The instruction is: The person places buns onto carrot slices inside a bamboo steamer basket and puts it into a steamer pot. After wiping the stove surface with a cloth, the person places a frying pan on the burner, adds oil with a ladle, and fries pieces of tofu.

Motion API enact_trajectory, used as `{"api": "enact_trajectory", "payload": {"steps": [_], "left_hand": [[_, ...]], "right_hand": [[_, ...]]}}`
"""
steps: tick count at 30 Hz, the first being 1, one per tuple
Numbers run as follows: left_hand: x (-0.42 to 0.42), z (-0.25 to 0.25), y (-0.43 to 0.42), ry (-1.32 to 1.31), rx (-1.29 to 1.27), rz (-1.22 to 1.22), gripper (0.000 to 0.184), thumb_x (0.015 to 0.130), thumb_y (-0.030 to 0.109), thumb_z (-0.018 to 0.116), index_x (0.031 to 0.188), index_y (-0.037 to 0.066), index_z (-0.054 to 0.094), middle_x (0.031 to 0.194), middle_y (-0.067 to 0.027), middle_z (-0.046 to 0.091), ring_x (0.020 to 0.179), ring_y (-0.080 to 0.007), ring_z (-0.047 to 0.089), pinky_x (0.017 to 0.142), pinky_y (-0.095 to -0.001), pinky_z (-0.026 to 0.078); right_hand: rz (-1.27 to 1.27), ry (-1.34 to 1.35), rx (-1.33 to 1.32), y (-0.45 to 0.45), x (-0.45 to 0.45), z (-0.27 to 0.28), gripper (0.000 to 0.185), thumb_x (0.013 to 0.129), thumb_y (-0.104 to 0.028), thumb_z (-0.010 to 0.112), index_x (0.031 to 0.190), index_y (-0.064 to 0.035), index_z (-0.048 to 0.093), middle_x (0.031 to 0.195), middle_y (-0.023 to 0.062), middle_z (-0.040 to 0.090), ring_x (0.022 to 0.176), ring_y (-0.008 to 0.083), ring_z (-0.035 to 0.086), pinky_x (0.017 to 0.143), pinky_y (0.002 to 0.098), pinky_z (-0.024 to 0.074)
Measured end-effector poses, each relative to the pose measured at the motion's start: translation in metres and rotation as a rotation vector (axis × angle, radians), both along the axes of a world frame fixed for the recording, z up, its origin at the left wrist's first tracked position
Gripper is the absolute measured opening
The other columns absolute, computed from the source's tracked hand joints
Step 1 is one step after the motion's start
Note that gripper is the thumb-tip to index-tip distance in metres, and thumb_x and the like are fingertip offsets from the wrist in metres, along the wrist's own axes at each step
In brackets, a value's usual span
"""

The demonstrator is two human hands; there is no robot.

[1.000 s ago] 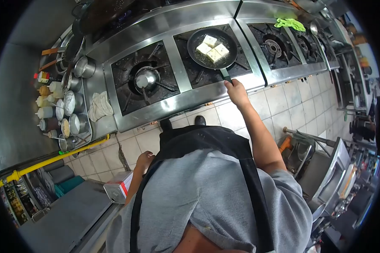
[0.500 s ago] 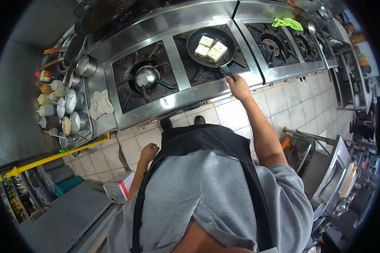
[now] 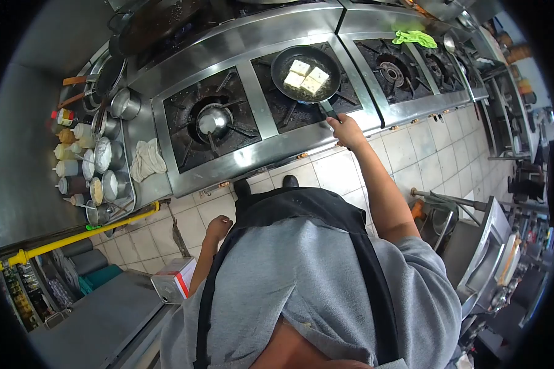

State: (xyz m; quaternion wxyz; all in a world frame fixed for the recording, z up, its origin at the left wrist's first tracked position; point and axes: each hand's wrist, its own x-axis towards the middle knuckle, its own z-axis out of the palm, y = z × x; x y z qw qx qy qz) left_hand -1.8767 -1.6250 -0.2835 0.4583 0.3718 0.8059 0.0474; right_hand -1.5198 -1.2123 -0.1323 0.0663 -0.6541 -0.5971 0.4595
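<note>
My right hand [image 3: 346, 130] is closed around the dark handle of a black frying pan [image 3: 281, 59], which sits over a stove burner. Inside it lie several pale, square-cut pieces [image 3: 300, 67] with dark specks, close together in shiny liquid; what food they are I cannot tell. My left hand [image 3: 220, 227] hangs low beside the black apron [image 3: 301, 203], its fingers curled in and nothing visible in them. On the burner to the left of the pan rests a round metal ladle [image 3: 213, 120], its handle pointing toward me.
Squeeze bottles [image 3: 66, 168], metal pots [image 3: 125, 103] and a white cloth [image 3: 148, 161] stand at the left. A green cloth [image 3: 415, 39] and a long metal spoon [image 3: 450, 44] lie on the right-hand stove. A yellow pipe [image 3: 83, 233] runs low at the left; a box [image 3: 172, 281] stands behind my left arm.
The pan's handle end and my right hand have shifted slightly toward me. The pale pieces sit a little differently in the pan. My left hand still hangs at my side.
</note>
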Motion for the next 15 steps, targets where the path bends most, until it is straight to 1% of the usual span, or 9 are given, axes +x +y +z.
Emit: {"api": "enact_trajectory", "payload": {"steps": [5,7,8,9,10,11,12,13,15], "left_hand": [[0.01,-0.001,0.01,-0.006,0.015,-0.026,0.041,0.085,0.038,0.064,0.108,0.004,0.069,0.101,-0.0197,0.071,0.096,-0.0337,0.068,0.086,-0.0398,0.053],[0.012,-0.01,0.0,0.035,0.012,-0.05,0.043,0.084,0.041,0.065,0.108,0.006,0.069,0.101,-0.019,0.071,0.096,-0.0348,0.068,0.086,-0.0408,0.053],[0.014,-0.013,-0.002,0.078,-0.012,-0.068,0.043,0.084,0.042,0.065,0.107,0.006,0.069,0.101,-0.0185,0.071,0.096,-0.0354,0.068,0.086,-0.0415,0.053],[0.015,-0.015,-0.005,0.121,0.028,-0.048,0.042,0.084,0.042,0.064,0.104,0.006,0.07,0.098,-0.0184,0.071,0.094,-0.036,0.067,0.085,-0.0425,0.053],[0.016,-0.016,-0.007,0.169,0.058,-0.032,0.04,0.085,0.042,0.063,0.101,0.006,0.07,0.095,-0.0183,0.071,0.093,-0.0365,0.067,0.084,-0.0434,0.053],[0.018,-0.007,-0.005,0.21,0.126,0.043,0.037,0.086,0.041,0.062,0.097,0.006,0.07,0.091,-0.0182,0.07,0.09,-0.0371,0.067,0.081,-0.0451,0.053],[0.018,0.01,0.0,0.255,0.194,0.106,0.035,0.087,0.041,0.061,0.092,0.007,0.069,0.088,-0.0181,0.069,0.086,-0.0377,0.066,0.078,-0.0468,0.052],[0.018,0.027,0.004,0.29,0.25,0.232,0.034,0.088,0.04,0.06,0.088,0.007,0.068,0.084,-0.0177,0.068,0.082,-0.0382,0.066,0.074,-0.0478,0.052],[0.014,0.05,0.011,0.385,0.377,0.415,0.033,0.09,0.038,0.059,0.083,0.007,0.066,0.075,-0.0178,0.065,0.073,-0.0386,0.064,0.066,-0.0478,0.049]], "right_hand": [[0.007,0.111,-0.05,0.003,0.004,-0.005,0.054,0.092,-0.043,0.061,0.126,-0.0015,0.056,0.066,0.0075,0.058,0.048,0.0163,0.054,0.045,0.0328,0.0455],[-0.113,0.162,-0.003,-0.007,0.001,0.005,0.047,0.09,-0.038,0.067,0.123,-0.0052,0.058,0.064,0.0018,0.053,0.048,0.0142,0.045,0.043,0.0312,0.0437],[-0.051,0.184,-0.083,-0.007,0.001,0.019,0.056,0.089,-0.035,0.069,0.131,-0.0025,0.054,0.068,0.0036,0.053,0.049,0.0142,0.043,0.043,0.0297,0.0441],[-0.112,0.227,-0.013,-0.009,-0.002,0.012,0.065,0.089,-0.034,0.068,0.139,0.0012,0.046,0.074,0.0068,0.054,0.048,0.014,0.042,0.041,0.0286,0.0431],[-0.12,0.236,-0.063,-0.002,0.002,0.002,0.071,0.09,-0.033,0.067,0.144,0.003,0.039,0.08,0.0103,0.056,0.048,0.0138,0.044,0.039,0.0288,0.0409],[-0.022,0.177,0.0,0.008,0.012,-0.017,0.06,0.091,-0.032,0.065,0.137,0.0022,0.048,0.076,0.0098,0.057,0.044,0.0141,0.045,0.037,0.0289,0.0387],[0.078,0.19,0.05,0.009,0.014,-0.014,0.043,0.092,-0.032,0.063,0.12,0.0006,0.058,0.069,0.0078,0.056,0.042,0.0138,0.046,0.035,0.0286,0.0357],[0.056,0.181,0.012,0.008,0.011,-0.011,0.028,0.094,-0.031,0.061,0.1,-0.0031,0.06,0.062,0.0046,0.053,0.039,0.012,0.044,0.033,0.0277,0.0328],[0.048,0.197,-0.009,0.004,0.006,-0.002,0.024,0.096,-0.029,0.059,0.093,-0.0056,0.058,0.06,0.0019,0.05,0.037,0.0095,0.042,0.032,0.0261,0.0308]]}}
